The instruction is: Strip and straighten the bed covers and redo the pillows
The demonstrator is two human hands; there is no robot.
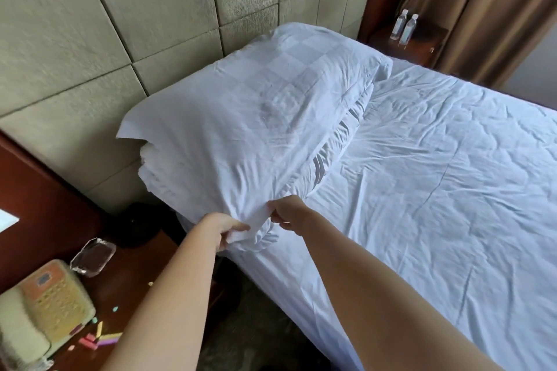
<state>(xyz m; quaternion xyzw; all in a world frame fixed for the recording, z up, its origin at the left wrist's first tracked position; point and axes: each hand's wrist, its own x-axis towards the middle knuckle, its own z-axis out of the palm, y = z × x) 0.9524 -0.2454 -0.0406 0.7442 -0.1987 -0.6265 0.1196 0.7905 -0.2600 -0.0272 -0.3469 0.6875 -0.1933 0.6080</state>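
A white checked duvet (241, 111) lies folded in a thick pile across the head of the bed, against the padded headboard. Its near corner hangs over the bed's left edge. My left hand (224, 227) grips that bunched corner from the left. My right hand (286, 214) pinches the same corner just to the right of it. The white bottom sheet (437, 184) covers the mattress, wrinkled, with nothing else on it. No separate pillow shows; the pile may hide one.
A wooden nightstand (144, 283) at lower left holds a beige telephone (42, 307), a glass ashtray (93, 256) and coloured scraps. The padded headboard wall (120, 39) stands behind. The far nightstand carries two water bottles (405, 25) beside brown curtains (488, 9).
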